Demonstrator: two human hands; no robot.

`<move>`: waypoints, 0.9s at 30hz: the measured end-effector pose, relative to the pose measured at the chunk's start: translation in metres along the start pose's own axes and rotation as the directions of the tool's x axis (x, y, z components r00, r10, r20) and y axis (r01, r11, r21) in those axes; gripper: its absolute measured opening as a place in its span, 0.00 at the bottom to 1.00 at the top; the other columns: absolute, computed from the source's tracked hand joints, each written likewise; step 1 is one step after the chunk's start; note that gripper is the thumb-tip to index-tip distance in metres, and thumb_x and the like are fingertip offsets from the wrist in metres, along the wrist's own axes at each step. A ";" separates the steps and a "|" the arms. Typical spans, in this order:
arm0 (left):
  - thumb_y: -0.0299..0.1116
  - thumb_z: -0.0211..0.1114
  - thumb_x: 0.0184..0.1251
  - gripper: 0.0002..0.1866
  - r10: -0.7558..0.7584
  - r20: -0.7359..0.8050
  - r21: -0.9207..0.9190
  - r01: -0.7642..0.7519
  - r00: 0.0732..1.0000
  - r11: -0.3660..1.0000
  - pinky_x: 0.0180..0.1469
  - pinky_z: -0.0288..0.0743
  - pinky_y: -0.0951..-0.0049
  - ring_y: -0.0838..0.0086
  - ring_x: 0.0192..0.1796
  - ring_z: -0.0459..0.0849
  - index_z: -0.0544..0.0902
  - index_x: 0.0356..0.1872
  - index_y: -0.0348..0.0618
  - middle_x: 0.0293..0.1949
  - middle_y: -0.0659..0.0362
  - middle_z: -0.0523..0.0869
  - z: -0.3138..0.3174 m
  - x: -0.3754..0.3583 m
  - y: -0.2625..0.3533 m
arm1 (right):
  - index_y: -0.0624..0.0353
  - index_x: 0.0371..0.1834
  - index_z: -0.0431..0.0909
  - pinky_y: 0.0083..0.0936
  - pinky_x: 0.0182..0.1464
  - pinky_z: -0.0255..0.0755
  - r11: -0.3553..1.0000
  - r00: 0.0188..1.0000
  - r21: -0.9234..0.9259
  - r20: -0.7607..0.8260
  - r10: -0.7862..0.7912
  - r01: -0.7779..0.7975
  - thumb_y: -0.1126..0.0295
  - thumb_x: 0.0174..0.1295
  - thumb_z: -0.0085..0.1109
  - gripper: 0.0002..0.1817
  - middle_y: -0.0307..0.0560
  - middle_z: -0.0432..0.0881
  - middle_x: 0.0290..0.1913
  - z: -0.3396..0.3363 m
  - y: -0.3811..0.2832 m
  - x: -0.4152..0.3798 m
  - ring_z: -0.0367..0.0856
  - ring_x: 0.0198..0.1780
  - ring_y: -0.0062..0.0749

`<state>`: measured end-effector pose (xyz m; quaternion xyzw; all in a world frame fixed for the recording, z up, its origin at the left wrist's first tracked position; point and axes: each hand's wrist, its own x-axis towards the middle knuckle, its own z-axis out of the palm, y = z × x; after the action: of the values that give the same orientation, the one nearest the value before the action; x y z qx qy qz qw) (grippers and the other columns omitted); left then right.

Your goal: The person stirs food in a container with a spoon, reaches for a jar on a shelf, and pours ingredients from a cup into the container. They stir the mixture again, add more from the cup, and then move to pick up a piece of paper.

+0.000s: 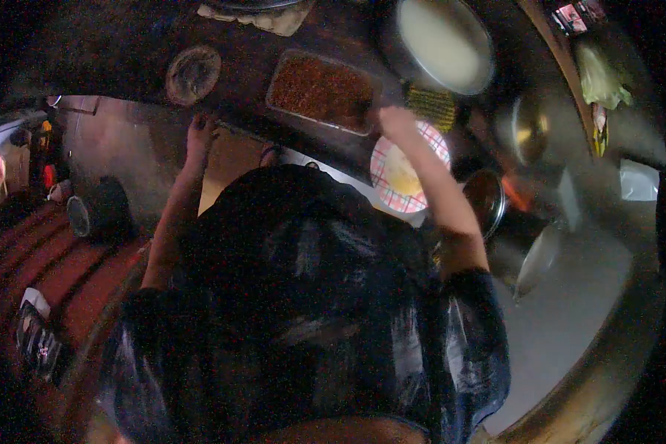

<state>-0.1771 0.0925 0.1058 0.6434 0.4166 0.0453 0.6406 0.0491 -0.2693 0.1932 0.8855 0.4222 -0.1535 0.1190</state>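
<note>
On the dark counter, my left hand rests at the front edge, just below a small round dish; its fingers are dim. My right hand is at the right end of a rectangular container filled with reddish-brown, crumbly food. The fingers of this hand look bent, and what they hold, if anything, is too small to make out. Beneath my right forearm sits a red-and-white checked plate with something pale yellow on it. A yellow-green ridged object lies just above the plate.
A large pot of white liquid stands at the back right. Further right are a metal bowl, a round lid and a plastic bag. A folded cloth lies at the back. On the left, a dark bucket is on the floor.
</note>
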 end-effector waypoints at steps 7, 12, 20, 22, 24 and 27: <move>0.36 0.58 0.55 0.16 0.093 0.027 -0.097 -0.090 0.995 0.991 0.33 0.70 0.77 0.75 0.38 0.75 0.69 0.43 0.42 0.36 0.60 0.75 0.001 -0.007 -0.001 | 0.58 0.27 0.75 0.36 0.32 0.72 0.998 0.998 -0.021 -0.001 -0.056 0.056 0.71 0.49 0.43 0.09 0.52 0.77 0.28 -0.023 0.018 -0.002 0.78 0.32 0.41; 0.34 0.57 0.56 0.14 0.034 0.008 -0.008 -0.034 0.999 0.999 0.35 0.70 0.75 0.74 0.39 0.75 0.69 0.42 0.41 0.38 0.60 0.74 0.004 -0.012 0.005 | 0.58 0.25 0.76 0.36 0.31 0.72 0.985 0.990 -0.112 0.071 -0.124 0.131 0.71 0.47 0.43 0.09 0.51 0.78 0.27 -0.010 0.019 0.003 0.78 0.31 0.40; 0.34 0.55 0.58 0.12 0.027 0.016 0.030 -0.027 1.000 0.999 0.34 0.70 0.75 0.75 0.39 0.75 0.69 0.41 0.41 0.38 0.60 0.74 -0.001 -0.004 0.001 | 0.57 0.18 0.76 0.34 0.30 0.71 0.979 0.985 -0.104 0.019 -0.172 0.173 0.71 0.45 0.46 0.07 0.50 0.77 0.23 -0.040 0.016 0.002 0.78 0.29 0.41; 0.33 0.55 0.58 0.12 0.027 0.012 0.037 -0.028 1.000 0.999 0.33 0.70 0.75 0.75 0.38 0.75 0.69 0.41 0.42 0.38 0.60 0.74 -0.002 -0.001 -0.002 | 0.56 0.19 0.76 0.35 0.30 0.71 0.977 0.984 -0.116 0.053 -0.171 0.176 0.71 0.46 0.45 0.08 0.49 0.78 0.24 -0.032 0.011 0.006 0.78 0.29 0.41; 0.33 0.55 0.58 0.12 0.033 0.015 0.021 -0.033 0.999 0.999 0.33 0.71 0.76 0.75 0.39 0.75 0.69 0.41 0.41 0.38 0.60 0.74 -0.003 -0.002 -0.003 | 0.56 0.23 0.77 0.34 0.31 0.72 0.970 0.981 -0.158 0.087 -0.171 0.183 0.70 0.48 0.44 0.09 0.50 0.78 0.26 -0.038 0.009 0.019 0.78 0.31 0.39; 0.33 0.55 0.58 0.13 0.027 -0.013 0.034 -0.027 1.000 0.999 0.33 0.71 0.76 0.74 0.39 0.75 0.68 0.42 0.41 0.39 0.59 0.74 -0.006 -0.007 0.004 | 0.57 0.26 0.78 0.33 0.32 0.73 0.966 0.981 -0.183 0.086 -0.172 0.185 0.69 0.50 0.42 0.11 0.51 0.79 0.29 -0.063 0.008 0.023 0.79 0.33 0.38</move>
<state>-0.1832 0.0939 0.1132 0.6594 0.4131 0.0513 0.6261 0.0798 -0.2368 0.2433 0.8225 0.5086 -0.1535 0.2032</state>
